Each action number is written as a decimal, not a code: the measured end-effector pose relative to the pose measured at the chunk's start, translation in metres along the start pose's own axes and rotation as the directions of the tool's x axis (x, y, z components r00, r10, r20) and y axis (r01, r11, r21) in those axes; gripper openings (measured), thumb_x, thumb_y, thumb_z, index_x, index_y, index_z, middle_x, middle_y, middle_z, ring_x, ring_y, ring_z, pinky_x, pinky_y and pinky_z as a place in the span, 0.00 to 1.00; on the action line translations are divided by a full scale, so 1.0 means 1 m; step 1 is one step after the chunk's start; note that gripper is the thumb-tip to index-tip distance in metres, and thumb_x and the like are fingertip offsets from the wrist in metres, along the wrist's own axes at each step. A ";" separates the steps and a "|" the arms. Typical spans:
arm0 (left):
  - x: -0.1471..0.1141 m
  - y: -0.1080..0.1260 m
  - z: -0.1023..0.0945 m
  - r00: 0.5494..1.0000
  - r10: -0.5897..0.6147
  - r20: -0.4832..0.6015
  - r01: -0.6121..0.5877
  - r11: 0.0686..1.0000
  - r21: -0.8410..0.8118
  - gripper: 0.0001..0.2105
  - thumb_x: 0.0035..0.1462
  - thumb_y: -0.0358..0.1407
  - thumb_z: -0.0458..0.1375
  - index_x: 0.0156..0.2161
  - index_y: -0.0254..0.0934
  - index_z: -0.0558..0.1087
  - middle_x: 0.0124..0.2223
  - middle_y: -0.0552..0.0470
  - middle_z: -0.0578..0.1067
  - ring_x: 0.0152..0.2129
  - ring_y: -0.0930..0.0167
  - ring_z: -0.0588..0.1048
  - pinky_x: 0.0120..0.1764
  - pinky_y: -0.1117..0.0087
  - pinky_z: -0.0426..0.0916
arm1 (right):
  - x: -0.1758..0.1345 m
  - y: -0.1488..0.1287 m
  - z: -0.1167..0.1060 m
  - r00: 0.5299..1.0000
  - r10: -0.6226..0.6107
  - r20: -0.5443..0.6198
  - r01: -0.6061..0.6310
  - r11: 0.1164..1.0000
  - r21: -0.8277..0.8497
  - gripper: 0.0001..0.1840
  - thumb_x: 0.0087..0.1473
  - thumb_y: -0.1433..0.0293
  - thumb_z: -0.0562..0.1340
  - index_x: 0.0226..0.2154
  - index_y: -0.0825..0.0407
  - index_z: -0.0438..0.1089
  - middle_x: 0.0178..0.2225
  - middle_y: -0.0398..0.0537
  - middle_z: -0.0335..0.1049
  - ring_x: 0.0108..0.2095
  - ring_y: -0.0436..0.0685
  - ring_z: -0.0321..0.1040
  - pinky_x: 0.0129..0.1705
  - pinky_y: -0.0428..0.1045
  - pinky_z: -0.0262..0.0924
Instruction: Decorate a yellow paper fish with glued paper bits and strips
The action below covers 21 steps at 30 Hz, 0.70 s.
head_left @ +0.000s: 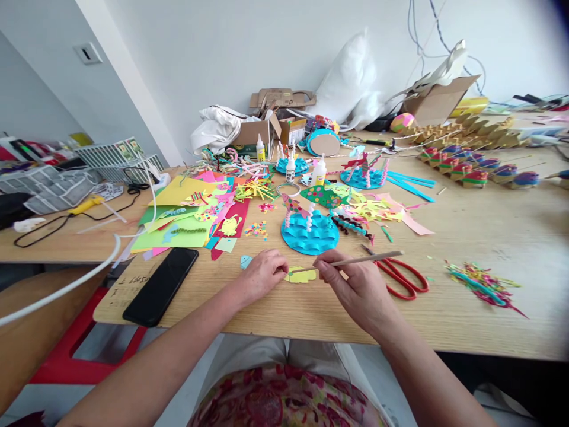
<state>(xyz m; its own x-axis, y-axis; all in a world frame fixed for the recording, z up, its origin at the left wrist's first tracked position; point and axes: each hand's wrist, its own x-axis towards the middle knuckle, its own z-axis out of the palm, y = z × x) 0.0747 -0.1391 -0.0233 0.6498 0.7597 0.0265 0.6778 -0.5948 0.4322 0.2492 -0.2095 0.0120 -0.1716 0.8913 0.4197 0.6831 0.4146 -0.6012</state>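
In my right hand [353,284] a thin wooden stick [373,258] is pinched like a pen. Its far tip reaches over a small yellow paper cutout [303,276] lying on the table. My left hand [265,274] has its fingers closed at the cutout's left edge; the fingertips are partly hidden. Just behind stands a blue scalloped disc [310,234] with a pink spotted paper fish [296,206] raised on curly supports. Red-handled scissors [404,279] rest beside my right hand. A small light-blue paper piece [245,261] lies near my left hand.
Coloured paper sheets [178,207] and a black phone [160,287] lie to the left. Glue bottles [319,172] stand behind the disc. Colourful scraps [484,284] lie at right, painted carton pieces [475,169] farther back. A white cable [89,284] crosses the left side.
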 end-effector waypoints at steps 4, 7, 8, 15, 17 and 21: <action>-0.001 0.000 0.000 1.000 0.010 -0.017 -0.010 1.000 -0.023 0.06 0.51 0.26 0.52 0.28 0.35 0.70 0.30 0.53 0.69 0.32 0.73 0.67 0.35 0.74 0.60 | 0.002 -0.001 0.003 1.000 0.014 0.020 -0.013 0.999 -0.030 0.12 0.56 0.69 0.51 0.25 0.53 0.65 0.21 0.42 0.67 0.23 0.51 0.64 0.25 0.44 0.52; -0.001 -0.002 0.002 0.999 0.019 -0.034 -0.020 0.999 -0.031 0.05 0.51 0.26 0.53 0.28 0.35 0.71 0.30 0.53 0.69 0.32 0.73 0.67 0.35 0.74 0.60 | 0.002 0.002 0.008 0.999 0.026 0.029 -0.025 0.999 -0.033 0.12 0.56 0.69 0.51 0.24 0.53 0.64 0.22 0.43 0.67 0.24 0.51 0.64 0.24 0.44 0.52; -0.001 -0.003 0.002 0.999 0.022 -0.037 -0.023 0.999 -0.032 0.05 0.51 0.26 0.53 0.28 0.35 0.71 0.30 0.53 0.69 0.33 0.73 0.68 0.36 0.74 0.60 | 0.002 0.003 0.009 0.999 0.024 0.027 -0.024 0.999 -0.030 0.13 0.56 0.69 0.50 0.24 0.52 0.64 0.22 0.43 0.67 0.24 0.51 0.64 0.24 0.44 0.52; -0.001 -0.003 0.003 0.999 0.017 -0.038 -0.019 0.999 -0.045 0.06 0.51 0.26 0.52 0.28 0.36 0.70 0.30 0.54 0.69 0.32 0.73 0.67 0.35 0.74 0.60 | 0.001 0.006 0.010 0.999 0.040 0.025 -0.039 0.998 -0.048 0.14 0.56 0.68 0.49 0.22 0.51 0.62 0.21 0.43 0.66 0.23 0.51 0.63 0.23 0.44 0.51; -0.001 -0.002 0.002 0.999 0.009 -0.035 -0.011 0.999 -0.053 0.06 0.50 0.26 0.52 0.28 0.36 0.70 0.30 0.54 0.69 0.32 0.73 0.67 0.35 0.74 0.60 | 0.001 0.006 0.008 0.999 0.041 0.031 -0.039 0.998 -0.051 0.14 0.56 0.68 0.49 0.23 0.51 0.62 0.21 0.43 0.66 0.23 0.51 0.63 0.24 0.44 0.51; -0.001 -0.002 0.002 0.999 -0.002 -0.032 0.000 0.998 -0.058 0.06 0.50 0.26 0.52 0.28 0.36 0.70 0.30 0.54 0.69 0.32 0.73 0.67 0.36 0.74 0.61 | 0.001 0.006 0.007 0.999 0.036 0.031 -0.034 0.998 -0.047 0.13 0.56 0.68 0.49 0.23 0.51 0.62 0.20 0.43 0.65 0.23 0.51 0.63 0.23 0.44 0.51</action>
<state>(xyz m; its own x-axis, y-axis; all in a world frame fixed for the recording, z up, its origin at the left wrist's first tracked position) 0.0734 -0.1397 -0.0257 0.6373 0.7687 0.0545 0.6568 -0.5788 0.4834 0.2481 -0.2048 0.0042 -0.1690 0.9108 0.3767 0.7214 0.3748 -0.5824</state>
